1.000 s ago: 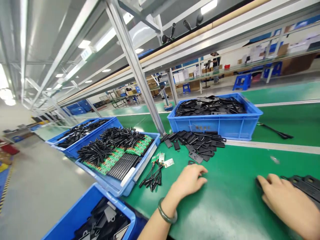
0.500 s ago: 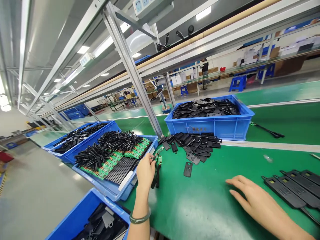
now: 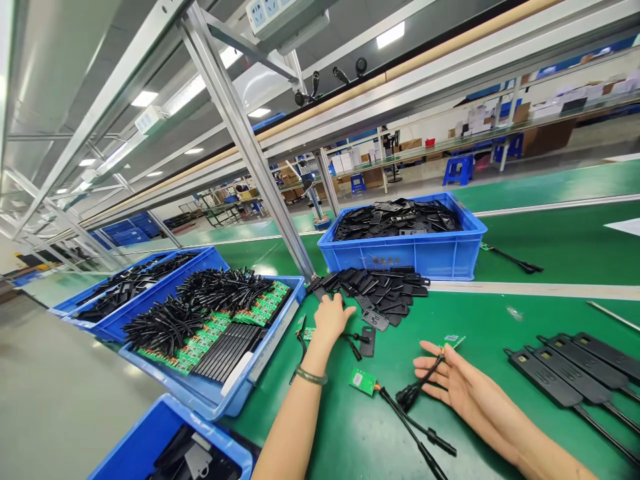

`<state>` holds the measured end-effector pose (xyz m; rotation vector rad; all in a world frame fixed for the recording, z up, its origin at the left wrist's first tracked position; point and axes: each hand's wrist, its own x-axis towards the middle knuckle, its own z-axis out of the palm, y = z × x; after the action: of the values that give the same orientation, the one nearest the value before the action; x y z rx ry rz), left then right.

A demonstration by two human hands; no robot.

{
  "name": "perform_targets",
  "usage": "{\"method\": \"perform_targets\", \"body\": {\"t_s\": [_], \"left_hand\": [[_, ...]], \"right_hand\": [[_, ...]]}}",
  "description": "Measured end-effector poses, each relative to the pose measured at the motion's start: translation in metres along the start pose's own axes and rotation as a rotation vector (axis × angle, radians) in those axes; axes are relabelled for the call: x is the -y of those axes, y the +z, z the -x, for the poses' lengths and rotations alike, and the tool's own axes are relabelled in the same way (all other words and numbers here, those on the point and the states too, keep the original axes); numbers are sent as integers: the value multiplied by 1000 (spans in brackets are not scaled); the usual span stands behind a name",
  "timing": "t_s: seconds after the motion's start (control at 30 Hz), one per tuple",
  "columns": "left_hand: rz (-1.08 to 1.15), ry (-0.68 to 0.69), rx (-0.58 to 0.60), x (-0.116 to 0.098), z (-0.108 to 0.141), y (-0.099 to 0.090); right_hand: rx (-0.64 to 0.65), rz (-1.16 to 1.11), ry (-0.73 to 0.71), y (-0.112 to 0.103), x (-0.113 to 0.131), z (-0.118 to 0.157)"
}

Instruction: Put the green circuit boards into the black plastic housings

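My right hand [image 3: 465, 387], palm up, holds a small green circuit board with black cables [image 3: 437, 367] between thumb and index finger; the other fingers are loosely spread. My left hand [image 3: 333, 320] reaches over the near left edge of a pile of black plastic covers [image 3: 393, 290], thumb out to the side and fingers apart. Whether its fingertips touch a cover is hidden. Another circuit board with cables [image 3: 363, 381] lies on the green bench between my hands. More boards with cables [image 3: 300, 325] lie beside and partly behind my left hand. A single cover [image 3: 367, 341] rests near them.
At left, a blue tray [image 3: 260, 363] holds rows of boards with black cables. A blue bin [image 3: 400, 253] full of black covers stands behind the pile. Several black cased units with cables [image 3: 545, 377] lie at right. Another blue bin [image 3: 165, 427] sits lower left.
My left hand has moved right from the tray edge to the cover pile. Boards with cables now lie on the bench, and my right hand, empty before, holds one. The view has shifted slightly.
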<state>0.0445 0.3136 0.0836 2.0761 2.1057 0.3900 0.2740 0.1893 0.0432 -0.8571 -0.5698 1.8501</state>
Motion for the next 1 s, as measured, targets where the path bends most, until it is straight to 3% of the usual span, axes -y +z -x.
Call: {"method": "perform_targets", "body": {"t_s": [0.13,0.2,0.27,0.33,0.4,0.53,0.63,0.8,1.0], "left_hand": [[-85,-75,-7,19,-16,0],[-70,-58,-28,17,-10,-3],[-32,-12,-66,6,4,-6],[102,83,-62,-11,21,-5],[449,170,70,-29,38,1],[1291,103,475,-55,64,23],[1627,12,615,-60,74,37],[1830,-85,706,-57,78,44],[1844,-68,709,-58,82,42]], "right_hand": [[-45,147,-183,2,23,8],[-48,422,-309,2,33,13],[-83,841,-489,0,39,15],[-153,1221,-687,-6,39,14],[-223,1427,-821,-13,34,11],[-254,1488,-856,-19,27,10],[-168,1481,-873,-14,27,13],[-25,1472,-898,-8,26,16],[-41,1458,-883,-10,25,14]]}}
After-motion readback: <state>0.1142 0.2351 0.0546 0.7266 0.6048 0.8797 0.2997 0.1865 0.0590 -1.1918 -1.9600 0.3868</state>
